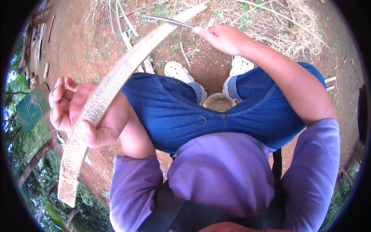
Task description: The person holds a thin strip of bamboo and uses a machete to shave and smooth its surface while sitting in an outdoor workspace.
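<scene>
A long, pale split bamboo strip [127,63] runs slantwise from the far middle down to the near left, its rough inner face upward. It rests across the palm of my left hand [104,123], whose thumb presses over it while the fingers curl loosely beyond its edge. My right hand [228,39] is closed around a knife, its handle hidden in the fist. The thin dark blade [170,20] lies crosswise on the strip near its far end, the tip passing beyond the left edge.
Pale shavings [286,31] and thin strips are heaped on the reddish soil at the far right. Between my white clogs [177,71] stands a round container [219,102], partly hidden by my jeans. A green panel [33,110] and plants are at the left rim.
</scene>
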Demonstrator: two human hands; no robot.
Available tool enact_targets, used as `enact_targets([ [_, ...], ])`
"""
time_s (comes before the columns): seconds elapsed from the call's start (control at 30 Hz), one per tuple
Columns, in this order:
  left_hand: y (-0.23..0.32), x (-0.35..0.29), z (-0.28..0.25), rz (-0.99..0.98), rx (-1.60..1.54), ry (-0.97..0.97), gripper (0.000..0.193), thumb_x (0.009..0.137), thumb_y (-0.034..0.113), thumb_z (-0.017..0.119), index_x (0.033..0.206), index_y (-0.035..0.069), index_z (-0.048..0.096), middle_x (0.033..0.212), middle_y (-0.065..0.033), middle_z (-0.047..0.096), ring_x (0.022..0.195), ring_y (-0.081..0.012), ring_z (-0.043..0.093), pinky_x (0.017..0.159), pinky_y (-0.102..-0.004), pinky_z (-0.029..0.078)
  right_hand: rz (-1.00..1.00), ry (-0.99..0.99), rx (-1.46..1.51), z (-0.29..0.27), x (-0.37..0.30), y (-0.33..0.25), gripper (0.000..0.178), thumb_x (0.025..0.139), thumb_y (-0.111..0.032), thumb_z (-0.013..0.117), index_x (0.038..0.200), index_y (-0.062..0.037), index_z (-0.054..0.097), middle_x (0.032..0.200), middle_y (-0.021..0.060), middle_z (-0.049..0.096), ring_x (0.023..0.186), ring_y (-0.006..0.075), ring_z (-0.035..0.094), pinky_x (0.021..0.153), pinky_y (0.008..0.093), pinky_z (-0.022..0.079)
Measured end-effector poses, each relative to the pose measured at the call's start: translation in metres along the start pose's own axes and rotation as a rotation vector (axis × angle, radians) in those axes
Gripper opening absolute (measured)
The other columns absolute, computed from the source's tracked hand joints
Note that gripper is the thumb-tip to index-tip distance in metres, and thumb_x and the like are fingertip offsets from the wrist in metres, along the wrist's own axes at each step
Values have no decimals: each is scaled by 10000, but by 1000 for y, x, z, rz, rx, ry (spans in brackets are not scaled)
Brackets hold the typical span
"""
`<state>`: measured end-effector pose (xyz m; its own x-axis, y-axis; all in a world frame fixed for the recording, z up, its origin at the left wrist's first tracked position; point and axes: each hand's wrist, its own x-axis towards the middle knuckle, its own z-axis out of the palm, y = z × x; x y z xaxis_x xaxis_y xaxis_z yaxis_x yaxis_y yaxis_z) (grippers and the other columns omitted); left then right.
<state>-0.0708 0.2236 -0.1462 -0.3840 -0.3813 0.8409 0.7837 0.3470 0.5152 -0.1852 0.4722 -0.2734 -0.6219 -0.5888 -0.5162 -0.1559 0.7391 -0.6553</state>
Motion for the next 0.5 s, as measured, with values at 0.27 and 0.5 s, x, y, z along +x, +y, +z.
enact_targets([
  [0.27, 2, -1, -9, 5, -28, -104, 435, 820, 312, 576, 1175, 60, 566, 1179, -179, 629, 1152, -318, 588, 1033, -502, 418, 67, -92, 95, 4, 4, 7, 929, 994, -772, 240, 848, 31, 684, 613, 98, 582, 665, 243, 661, 699, 431, 547],
  [0.5, 1, -2, -4, -8, 17, -101, 402, 826, 321, 550, 1123, 50, 555, 1022, -163, 613, 984, -279, 571, 940, -477, 429, -102, 166, 34, 27, -2, 2, 984, 975, -794, 147, 784, -1, 698, 632, 130, 628, 649, 262, 684, 792, 463, 572],
])
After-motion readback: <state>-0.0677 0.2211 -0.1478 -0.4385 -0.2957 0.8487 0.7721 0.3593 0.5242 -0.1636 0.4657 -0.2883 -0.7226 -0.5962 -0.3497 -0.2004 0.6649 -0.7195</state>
